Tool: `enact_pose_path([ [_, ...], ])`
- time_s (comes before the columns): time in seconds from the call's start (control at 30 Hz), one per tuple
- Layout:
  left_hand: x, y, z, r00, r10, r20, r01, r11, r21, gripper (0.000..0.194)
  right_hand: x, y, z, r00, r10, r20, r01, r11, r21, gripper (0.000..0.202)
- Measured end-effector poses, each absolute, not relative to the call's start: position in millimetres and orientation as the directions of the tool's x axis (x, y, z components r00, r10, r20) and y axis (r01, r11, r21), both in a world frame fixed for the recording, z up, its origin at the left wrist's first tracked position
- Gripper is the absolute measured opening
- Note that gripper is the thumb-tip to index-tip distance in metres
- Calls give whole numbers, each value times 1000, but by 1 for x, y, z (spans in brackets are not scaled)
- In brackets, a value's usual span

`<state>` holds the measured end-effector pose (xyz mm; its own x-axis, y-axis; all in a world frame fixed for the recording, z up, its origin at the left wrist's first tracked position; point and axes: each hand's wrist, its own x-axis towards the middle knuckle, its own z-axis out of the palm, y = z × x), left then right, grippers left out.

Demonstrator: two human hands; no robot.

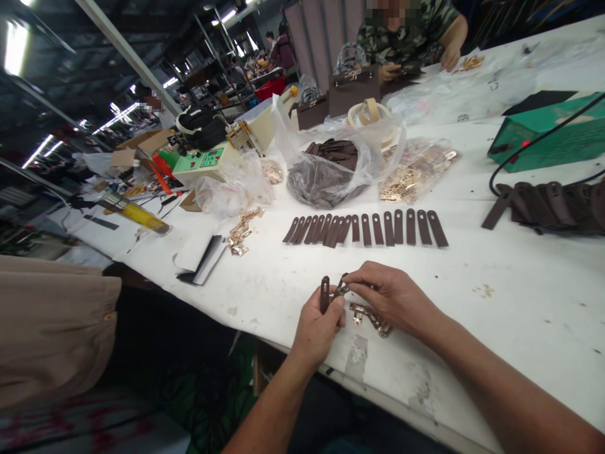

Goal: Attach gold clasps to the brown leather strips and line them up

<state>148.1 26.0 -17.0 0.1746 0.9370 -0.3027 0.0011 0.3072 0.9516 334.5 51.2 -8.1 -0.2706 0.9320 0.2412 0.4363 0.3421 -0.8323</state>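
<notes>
My left hand [317, 328] is closed around brown leather tabs; one leather tab [324, 294] stands up between its fingers, with a slot near its rounded end. My right hand [385, 293] pinches a small metal fitting [343, 289] against the end of a second tab, which my left hand also holds. Under my right palm, several shiny gold metal fittings [373, 318] lie on the white table. Beyond both hands runs a row of brown leather tabs [363, 229], slotted ends pointing away from me.
A plastic bag of brown pieces [326, 167] stands behind the row, beside a bag of gold fittings [418, 173]. Loose gold fittings [242, 232] lie at left. A green box [551, 135] with a black cable and piled tabs [558, 205] sit right. Across the table, a person works.
</notes>
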Motion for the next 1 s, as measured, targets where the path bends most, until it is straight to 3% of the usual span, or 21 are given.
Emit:
enact_pose_path([
  [0.3,151,24,-19,183,943,-277,48,273,961,29,335,50,-10,-285,918,277,506,389,-770,22],
  [0.43,153,24,-16,165,943,-288,60,282,957,32,333,51,-8,-182,962,205,398,263,-879,33],
  [0.6,152,24,-17,191,929,-316,28,316,948,32,338,51,-3,-210,978,11,209,56,-976,29],
  [0.83,149,23,-19,240,929,-283,34,283,959,28,341,51,2,-277,954,-116,32,-112,-993,22],
  [1.0,151,20,-16,201,956,-216,161,185,969,28,340,52,2,-292,935,-201,-63,-229,-971,22],
])
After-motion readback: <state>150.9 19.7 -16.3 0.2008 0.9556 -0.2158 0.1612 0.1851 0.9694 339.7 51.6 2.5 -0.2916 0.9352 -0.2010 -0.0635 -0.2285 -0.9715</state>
